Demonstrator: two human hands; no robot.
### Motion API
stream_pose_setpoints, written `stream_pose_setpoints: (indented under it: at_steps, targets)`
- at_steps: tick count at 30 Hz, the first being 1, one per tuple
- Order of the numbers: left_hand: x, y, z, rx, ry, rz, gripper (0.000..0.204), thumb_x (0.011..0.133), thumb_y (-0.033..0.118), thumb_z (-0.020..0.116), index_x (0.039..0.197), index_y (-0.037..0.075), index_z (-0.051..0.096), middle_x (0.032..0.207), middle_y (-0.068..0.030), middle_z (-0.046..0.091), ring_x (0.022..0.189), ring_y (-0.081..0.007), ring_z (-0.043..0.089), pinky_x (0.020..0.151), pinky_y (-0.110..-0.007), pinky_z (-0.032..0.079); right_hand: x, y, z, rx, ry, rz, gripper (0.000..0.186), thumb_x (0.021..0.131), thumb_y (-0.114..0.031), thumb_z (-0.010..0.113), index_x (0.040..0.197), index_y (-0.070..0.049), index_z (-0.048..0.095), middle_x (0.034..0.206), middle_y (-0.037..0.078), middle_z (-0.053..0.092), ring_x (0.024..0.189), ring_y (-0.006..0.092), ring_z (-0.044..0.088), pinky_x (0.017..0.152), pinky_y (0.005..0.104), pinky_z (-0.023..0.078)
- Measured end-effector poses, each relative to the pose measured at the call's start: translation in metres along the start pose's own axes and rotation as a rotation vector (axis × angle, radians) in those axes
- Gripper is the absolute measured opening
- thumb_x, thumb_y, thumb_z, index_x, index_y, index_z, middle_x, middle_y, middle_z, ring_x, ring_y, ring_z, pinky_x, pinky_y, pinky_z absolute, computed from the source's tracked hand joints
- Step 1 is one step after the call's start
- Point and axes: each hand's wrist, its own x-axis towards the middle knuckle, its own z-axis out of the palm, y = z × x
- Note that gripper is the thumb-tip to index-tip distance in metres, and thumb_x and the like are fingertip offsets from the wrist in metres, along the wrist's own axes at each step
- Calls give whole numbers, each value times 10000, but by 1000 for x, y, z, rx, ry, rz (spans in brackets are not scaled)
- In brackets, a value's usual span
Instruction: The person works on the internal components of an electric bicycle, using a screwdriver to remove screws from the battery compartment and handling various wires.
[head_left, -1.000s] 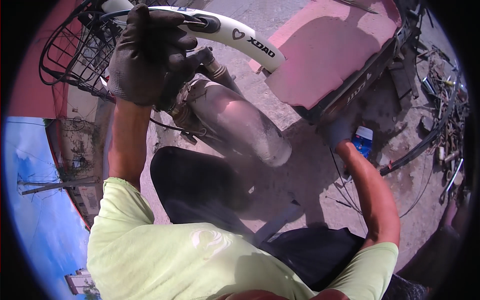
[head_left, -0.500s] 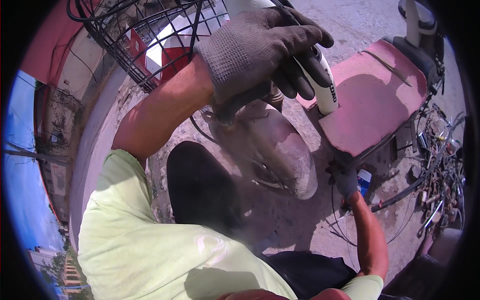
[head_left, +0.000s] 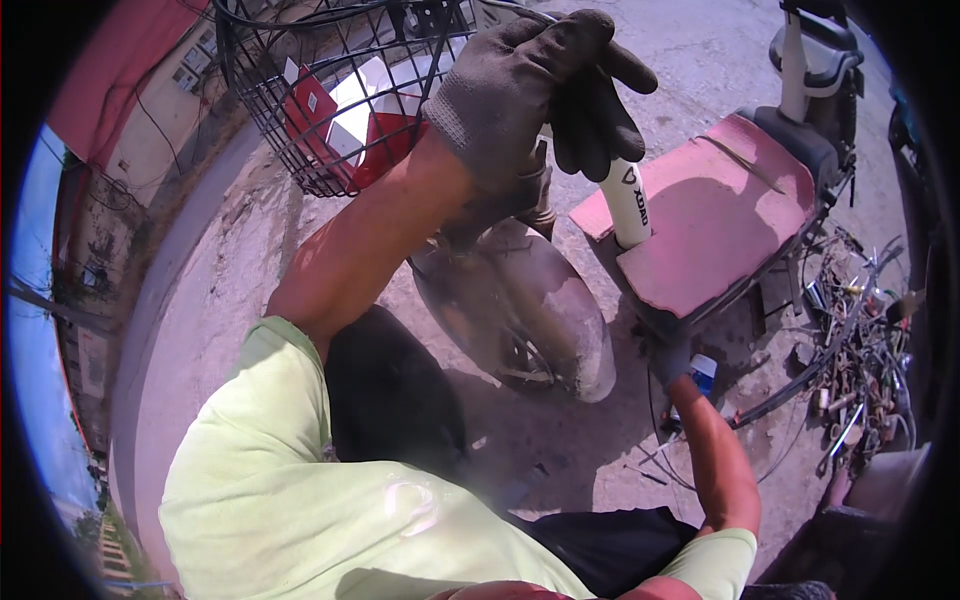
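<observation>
My left hand [head_left: 545,100], in a dark grey work glove, is bent over the white steering post [head_left: 631,205] of an electric scooter. Its fingers curl down in front of the post, and the palm side is hidden. Low on the right, my gloved right hand [head_left: 672,360] reaches under the near edge of the pink footboard [head_left: 715,225]. Its fingers disappear into the shadow there. A thin dark cable [head_left: 655,412] loops down beside that hand. Between my arms stands the dusty front wheel with its mudguard [head_left: 515,305].
A black wire basket [head_left: 330,110] with a red and white box [head_left: 372,135] is at the upper left. Beside my right wrist lies a small blue and white container [head_left: 703,374]. Tools and scrap [head_left: 850,385] are heaped at the right. The scooter's seat [head_left: 820,60] rises beyond the footboard.
My right hand has moved further under the footboard's edge, and its fingers are now hidden. My left hand's fingers hang more steeply. The whole view has shifted slightly.
</observation>
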Motion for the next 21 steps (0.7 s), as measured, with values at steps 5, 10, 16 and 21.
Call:
stream_pose_setpoints:
  at_steps: [5, 10, 16, 21]
  targets:
    - [-7, -7, -31, -164, -108, -70, 534, 1111, 371, 359, 1103, -58, 678, 794, -176, 740, 742, -290, 755, 648, -365, 636, 14, -44, -22, 76, -254, 448, 228, 992, -198, 662, 1172, -60, 698, 911, 44, 722, 687, 116, 640, 551, 278, 513]
    - [-10, -27, -11, 707, -66, -157, 322, 1043, 295, 573, 1208, 45, 692, 967, -127, 739, 788, -161, 721, 694, -267, 589, -5, -82, -40, 327, -165, 562, 355, 853, -124, 758, 1187, -17, 700, 950, 89, 728, 762, 178, 690, 596, 357, 551]
    - [-15, -24, -21, 540, -23, -274, 345, 1026, 314, 593, 1211, 36, 683, 1016, -89, 724, 870, -131, 688, 742, -262, 559, 2, -67, -52, -81, -295, 344, 277, 1016, -207, 583, 1244, -124, 715, 902, 49, 750, 638, 118, 617, 549, 280, 510]
    - [-8, -28, 12, 547, 82, -279, 415, 1077, 333, 471, 1199, -4, 681, 949, -157, 752, 728, -198, 730, 604, -263, 559, -2, -84, -87, -190, -399, 487, 333, 939, -256, 600, 1227, -129, 710, 1104, 208, 721, 1022, 405, 679, 910, 439, 520]
